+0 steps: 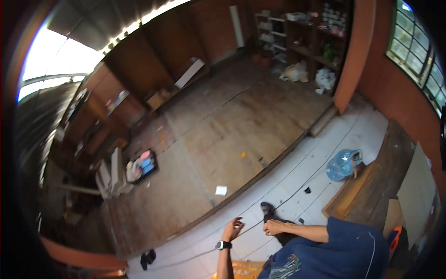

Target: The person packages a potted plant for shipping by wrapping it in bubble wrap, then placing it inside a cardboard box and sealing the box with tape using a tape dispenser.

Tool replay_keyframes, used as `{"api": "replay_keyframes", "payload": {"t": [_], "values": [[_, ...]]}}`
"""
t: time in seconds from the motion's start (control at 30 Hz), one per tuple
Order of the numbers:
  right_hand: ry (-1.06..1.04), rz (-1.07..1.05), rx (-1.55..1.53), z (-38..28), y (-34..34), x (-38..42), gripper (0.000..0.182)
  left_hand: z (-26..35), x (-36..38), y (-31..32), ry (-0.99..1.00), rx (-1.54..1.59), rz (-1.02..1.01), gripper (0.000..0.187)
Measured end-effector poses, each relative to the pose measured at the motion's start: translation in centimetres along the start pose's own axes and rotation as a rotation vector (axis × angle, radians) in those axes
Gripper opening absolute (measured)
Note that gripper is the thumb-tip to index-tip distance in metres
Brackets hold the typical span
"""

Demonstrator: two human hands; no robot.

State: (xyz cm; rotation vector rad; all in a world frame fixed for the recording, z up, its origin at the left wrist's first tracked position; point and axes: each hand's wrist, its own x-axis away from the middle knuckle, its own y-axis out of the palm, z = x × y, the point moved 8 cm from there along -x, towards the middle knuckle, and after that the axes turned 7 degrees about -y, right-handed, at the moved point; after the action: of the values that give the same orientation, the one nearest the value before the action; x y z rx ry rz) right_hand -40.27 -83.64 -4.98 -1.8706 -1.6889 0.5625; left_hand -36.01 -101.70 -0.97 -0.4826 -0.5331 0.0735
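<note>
My left hand point(233, 228), with a watch point(223, 244) on its wrist, is over the pale tiled floor point(200, 245). Its fingers are loosely curved and apart, with nothing seen in them. To its right, my right hand point(274, 227) is closed in a fist in front of the dark trouser leg point(284, 237); I cannot tell what is inside it. Beyond it shows a dark shoe point(267, 208). A yellow-orange surface point(246, 269) lies below my hands, partly covered by my blue shirt point(320, 255).
A low wooden platform point(237, 132) spans the middle, bearing a white paper point(221, 190) and a black tray point(154, 170) of colourful items. A blue water jug point(340, 165) stands by a wooden bench point(371, 181) at right. Black footwear point(147, 258) lies lower left. Shelves point(302, 49) line the back.
</note>
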Motion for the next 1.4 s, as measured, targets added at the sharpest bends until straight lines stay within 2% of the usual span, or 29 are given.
{"api": "replay_keyframes", "payload": {"t": [0.03,0.1,0.13,0.17,0.2,0.23,0.27,0.3,0.37,0.4,0.47,0.53,0.6,0.7,0.73,0.8,0.87,0.93,0.97,1.0,1.03,1.07,1.1,1.17,1.23,1.27,1.33,1.37,1.4], "values": [[0.085,0.133,-0.195,5.6,-1.7,2.7,0.033,-2.3,-3.8,-0.1,-0.015,0.102,0.032,0.047],[0.3,0.476,-0.535,13.1,-9.2,6.7,0.039,-12.1,-9.5,-0.5,0.024,-0.313,0.057,0.05],[0.446,0.665,-0.697,14.6,-13.7,9.9,0.042,-14.9,-10.3,-0.7,-0.177,-0.614,-0.128,0.045],[0.481,0.793,-0.496,13.0,-21.8,13.0,0.04,-18.7,-10.9,0.7,-0.261,-0.898,-0.483,0.041],[0.482,1.172,-0.554,16.2,-25.5,17.3,0.039,-18.3,-10.7,0.3,-0.378,-0.812,-0.571,0.041],[0.564,1.473,-0.008,11.7,-37.0,24.9,0.04,-15.7,-11.5,0.6,-0.484,-0.572,-0.511,0.041],[0.464,1.848,0.156,11.9,-39.8,29.5,0.046,-14.2,-12.7,1.4,-0.505,-0.425,-0.474,0.04],[0.622,2.151,-0.046,12.6,-41.1,33.6,0.049,-12.7,-14.5,2.0,-0.506,-0.336,-0.45,0.04],[0.673,2.231,0.198,9.1,-46.6,36.4,0.054,-8.7,-18.7,2.6,-0.46,-0.228,-0.44,0.039],[0.576,2.196,0.326,3.0,-51.5,33.2,0.054,-7.0,-20.2,2.8,-0.446,-0.199,-0.431,0.039],[0.552,1.975,0.406,4.4,-54.0,30.9,0.05,-3.7,-23.9,2.0,-0.423,-0.16,-0.431,0.038],[0.573,1.575,0.319,3.8,-58.4,21.2,0.039,-1.2,-27.7,0.8,-0.387,-0.159,-0.439,0.037],[0.372,1.161,0.233,6.5,-59.3,14.2,0.025,0.9,-32.2,-1.6,-0.319,-0.207,-0.45,0.036],[0.173,1.037,0.3,4.1,-67.2,7.7,0.014,6.6,-41.6,-9.5,-0.047,-0.35,-0.438,0.035],[0.167,1.113,0.324,2.5,-71.6,6.2,0.013,8.5,-45.1,-12.8,0.005,-0.333,-0.427,0.035],[0.197,1.257,0.339,-0.9,-79.4,3.4,0.011,9.8,-51.4,-16.9,-0.363,0.152,-0.387,0.036],[0.252,1.322,0.26,4.9,-80.8,0.4,0.017,13.7,-59.4,-20.6,-0.325,-0.587,-0.34,0.046],[0.554,1.206,0.115,15.6,-74.6,-2.4,0.028,22.6,-66.3,-19.1,0.044,-1.187,-0.449,0.055],[0.682,1.088,0.06,19.1,-71.9,-4.2,0.036,28.6,-69.5,-17.4,0.211,-1.121,-0.471,0.064],[0.766,0.879,0.026,21.0,-70.4,-6.1,0.044,42.2,-67.8,-17.7,0.672,-0.744,-0.182,0.063],[0.687,0.761,0.014,21.9,-70.0,-7.7,0.043,52.9,-66.7,-17.0,0.76,-0.536,-0.186,0.057],[0.61,0.641,0.002,22.4,-69.5,-8.8,0.042,63.1,-64.6,-16.1,0.644,-0.478,-0.395,0.05],[0.54,0.521,-0.021,21.8,-69.5,-9.8,0.041,70.5,-62.8,-15.7,0.664,-0.446,-0.345,0.044],[0.408,0.684,-0.153,20.7,-74.3,-7.9,0.035,80.5,-59.8,-13.4,1.0,-0.37,-0.367,0.026],[0.356,0.815,-0.174,20.4,-82.9,-3.4,0.021,86.5,-59.5,-9.1,1.126,-0.51,-0.533,0.021],[0.373,0.865,-0.148,20.2,-88.0,-0.6,0.01,87.8,-59.7,-7.1,1.182,-0.578,-0.61,0.021],[0.299,1.171,0.013,17.0,-100.9,5.4,0.011,86.2,-64.1,-0.5,1.217,-0.948,-0.718,0.025],[0.343,1.276,0.118,18.0,-104.8,8.2,0.021,85.0,-66.2,2.1,1.24,-1.086,-0.788,0.027],[0.393,1.382,0.217,18.7,-107.4,10.9,0.03,86.9,-65.9,2.7,1.311,-0.966,-0.819,0.028]]}}
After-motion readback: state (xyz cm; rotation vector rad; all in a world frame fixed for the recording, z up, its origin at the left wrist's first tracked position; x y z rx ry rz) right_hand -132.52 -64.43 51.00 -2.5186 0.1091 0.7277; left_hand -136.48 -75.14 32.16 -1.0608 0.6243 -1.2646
